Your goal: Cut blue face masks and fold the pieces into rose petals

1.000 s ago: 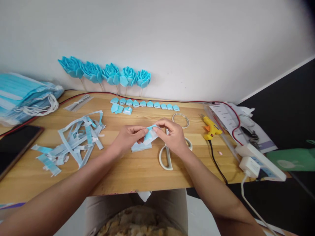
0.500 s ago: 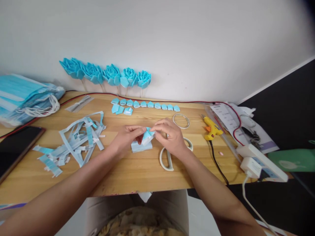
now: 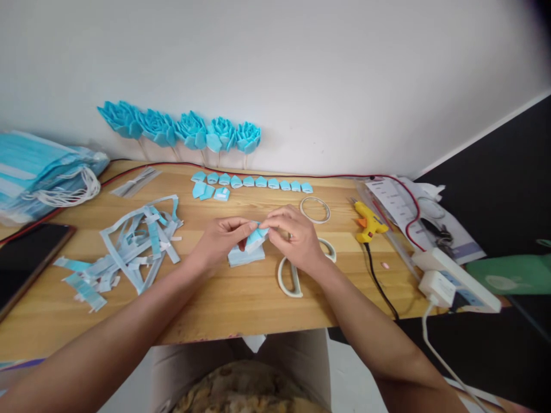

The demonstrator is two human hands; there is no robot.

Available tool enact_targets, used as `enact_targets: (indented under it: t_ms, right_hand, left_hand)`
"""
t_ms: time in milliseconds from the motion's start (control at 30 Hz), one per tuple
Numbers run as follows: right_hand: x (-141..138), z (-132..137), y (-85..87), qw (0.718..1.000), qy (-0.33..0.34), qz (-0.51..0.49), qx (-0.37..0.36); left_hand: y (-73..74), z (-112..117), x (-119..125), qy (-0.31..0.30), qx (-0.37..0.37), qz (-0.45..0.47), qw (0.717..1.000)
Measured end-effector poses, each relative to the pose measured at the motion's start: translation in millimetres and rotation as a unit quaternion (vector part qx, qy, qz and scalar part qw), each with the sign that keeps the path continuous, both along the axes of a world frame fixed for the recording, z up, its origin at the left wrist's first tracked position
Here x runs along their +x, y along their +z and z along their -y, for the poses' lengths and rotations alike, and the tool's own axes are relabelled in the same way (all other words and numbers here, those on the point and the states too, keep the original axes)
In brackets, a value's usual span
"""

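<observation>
Between my two hands is a small folded piece of blue and white mask fabric (image 3: 257,239), pinched at its top edge. My left hand (image 3: 224,240) grips it from the left with thumb and fingers closed, and my right hand (image 3: 295,234) pinches its right side. Beneath it on the table lies a pale blue flat stack of fabric (image 3: 246,257), partly covered. The white handles of scissors (image 3: 296,287) show under my right hand; the blades are hidden. Behind my hands runs a row of folded blue petals (image 3: 260,182), with a few more petals (image 3: 199,190) in front.
Blue fabric roses on sticks (image 3: 191,131) lean against the wall. Cut fabric strips (image 3: 142,229) and a phone (image 3: 32,261) lie left, near bagged masks (image 3: 38,166). Right are a tape ring (image 3: 315,222), a yellow glue gun (image 3: 367,222) and a power strip (image 3: 473,287).
My fingers have shifted slightly on the fabric piece, and its top is now folded over more. The whole view has moved a little; the other things on the table stay put.
</observation>
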State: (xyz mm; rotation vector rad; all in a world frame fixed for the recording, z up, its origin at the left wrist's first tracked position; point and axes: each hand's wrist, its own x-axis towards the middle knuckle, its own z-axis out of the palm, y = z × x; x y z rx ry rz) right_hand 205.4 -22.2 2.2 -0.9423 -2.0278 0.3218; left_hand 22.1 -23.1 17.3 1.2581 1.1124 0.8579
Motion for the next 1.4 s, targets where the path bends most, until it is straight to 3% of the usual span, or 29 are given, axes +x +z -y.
enact_targets:
  t_ms: [233,333,467,633,800,1133,1400]
  right_hand:
    - [-0.5,1.4,2.2,1.000,0.008,-0.011,-0.022]
    - [2.4,1.9,4.3,0.990,0.030,-0.067,-0.119]
    - [5.8,0.7,2.0,0.928,0.050,-0.194,-0.315]
    - [0.8,1.1,-0.9,0.876,0.066,-0.225,-0.422]
    - [-3.9,2.9,0.6,0.872,0.048,-0.225,-0.431]
    - [-5.9,4.2,0.8,0.867,0.064,-0.226,-0.439]
    - [-5.9,1.5,-3.2,0.888,0.038,-0.232,-0.395]
  left_hand:
    - [-10.7,-0.2,-1.6,0.008,0.009,0.020,1.000]
    - [-12.0,-0.6,-1.8,0.025,0.024,0.009,0.999]
    - [-10.0,-1.0,-1.9,0.053,0.045,-0.015,0.997]
    - [-3.8,1.1,-0.8,0.054,0.061,-0.013,0.997]
    - [1.1,3.1,0.3,0.046,0.076,-0.016,0.996]
    - [-4.6,2.0,1.2,0.060,0.083,0.000,0.995]
    - [-10.6,2.2,4.0,0.065,0.044,0.045,0.996]
